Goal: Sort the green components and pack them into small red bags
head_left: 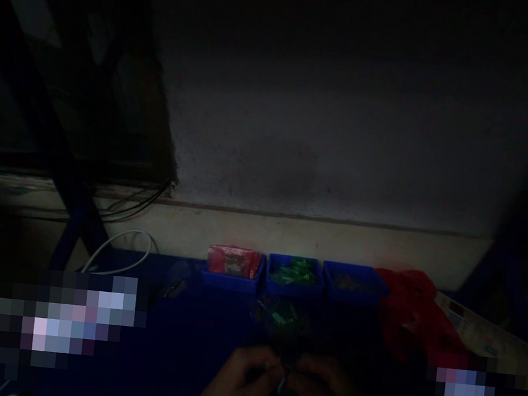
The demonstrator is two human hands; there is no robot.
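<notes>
My left hand is closed at the bottom middle, thumb and fingertips pinched together. Facing it, my right hand is closed too, its fingertips nearly meeting the left ones. Between them shows a small pale, thin piece, too dark and small to name. Just beyond the hands lies a loose pile of green pieces on the dark blue tabletop. Small metallic-looking bits lie at the pile's left side.
Three blue trays stand along the wall: one with red packets, one with green pieces, one with small dull parts. A red cloth or bag lies right, beside printed paper. A white cable loops at left. Two areas are pixelated.
</notes>
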